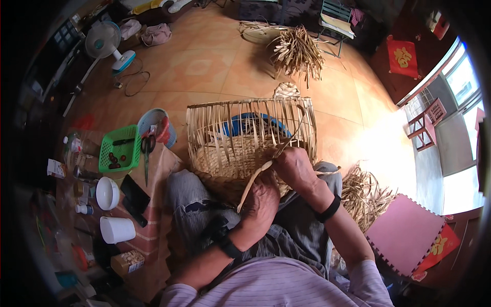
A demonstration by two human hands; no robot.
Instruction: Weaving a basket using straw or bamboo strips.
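A half-woven basket [217, 162] rests against my knees, with a braided lower wall and open upright strips running up to a straight rim. At its near right side, my left hand [263, 197] and my right hand [295, 169] meet, both closed on a pale dried-straw strand [250, 187]. One end of the strand hangs down beside my left hand, and a thin length rises from my right fingers toward the rim. My left fingertips are partly hidden behind my right hand. Through the strips shows a round blue thing [235, 125] beyond the weave.
Dried straw lies in a bundle [299, 53] ahead and a loose pile [365, 197] at right. On the left stand a green basket [134, 148], black scissors [148, 146], a bucket [171, 135], a white bowl [107, 193] and cup [117, 230]. A fan [104, 40] stands farther off.
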